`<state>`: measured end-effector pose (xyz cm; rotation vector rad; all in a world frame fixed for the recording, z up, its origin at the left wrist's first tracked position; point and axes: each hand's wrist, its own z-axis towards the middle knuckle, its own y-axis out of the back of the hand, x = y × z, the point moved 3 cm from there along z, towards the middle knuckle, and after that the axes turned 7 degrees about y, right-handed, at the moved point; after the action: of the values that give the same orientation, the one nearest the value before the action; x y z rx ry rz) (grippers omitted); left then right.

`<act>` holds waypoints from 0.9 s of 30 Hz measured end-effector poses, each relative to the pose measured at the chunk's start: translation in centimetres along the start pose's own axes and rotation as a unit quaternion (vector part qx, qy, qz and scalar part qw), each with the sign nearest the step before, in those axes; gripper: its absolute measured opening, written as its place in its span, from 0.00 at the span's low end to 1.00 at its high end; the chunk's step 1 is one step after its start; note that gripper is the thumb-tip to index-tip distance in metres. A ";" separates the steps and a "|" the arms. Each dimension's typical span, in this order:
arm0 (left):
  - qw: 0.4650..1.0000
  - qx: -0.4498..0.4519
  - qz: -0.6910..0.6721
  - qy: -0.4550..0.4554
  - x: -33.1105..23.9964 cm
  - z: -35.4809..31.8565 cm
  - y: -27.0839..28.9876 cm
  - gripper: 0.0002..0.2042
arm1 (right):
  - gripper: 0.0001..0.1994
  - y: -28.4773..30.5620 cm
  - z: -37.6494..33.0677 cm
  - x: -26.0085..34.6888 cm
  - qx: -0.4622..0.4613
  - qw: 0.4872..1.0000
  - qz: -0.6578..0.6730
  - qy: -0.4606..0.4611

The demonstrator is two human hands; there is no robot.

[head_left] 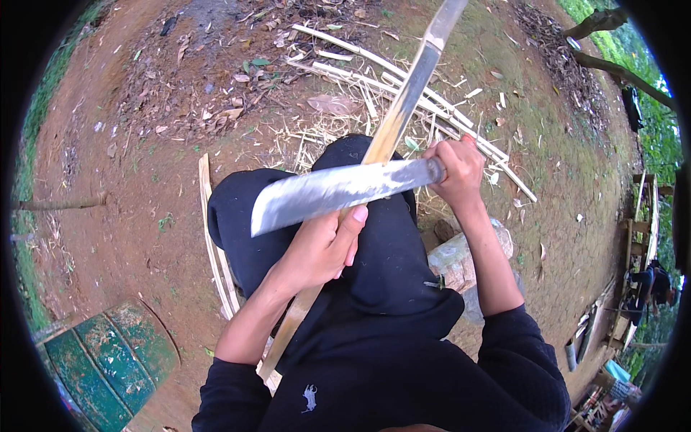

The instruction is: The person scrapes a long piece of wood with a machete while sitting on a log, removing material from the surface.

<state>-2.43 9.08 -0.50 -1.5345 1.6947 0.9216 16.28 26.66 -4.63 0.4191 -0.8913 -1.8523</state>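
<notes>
A long bamboo strip runs from my lap up and away past the top of the picture. My left hand grips the strip low down, over my black-clad knees, thumb pressed near the blade. My right hand is shut on the handle of a big knife, whose broad grey blade lies crosswise to the left over the strip, touching it just above my left hand. The strip's lower end passes under my left forearm toward my hip.
Split bamboo strips and shavings lie on the bare dirt ahead. More thin strips lie left of my legs. A green weathered board sits lower left, a stone or log seat under me, a person far right.
</notes>
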 end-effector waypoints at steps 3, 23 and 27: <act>0.998 -0.032 -0.025 -0.050 -0.8 0.2 0.0 0.19 | 0.11 -0.4 -0.1 -1.1 -0.032 0.999 -0.001 -0.025; 0.992 0.037 -0.118 0.004 -0.2 0.1 -0.1 0.21 | 0.09 3.9 -2.8 0.8 -0.046 0.951 0.110 -0.286; 0.997 0.027 -0.078 0.004 0.1 0.0 -0.2 0.22 | 0.08 3.8 -0.6 4.4 -0.002 0.995 0.063 -0.080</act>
<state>-2.19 9.04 -0.64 -1.6107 1.5688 0.7830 17.06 21.61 -1.77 0.2088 -0.9984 -1.7881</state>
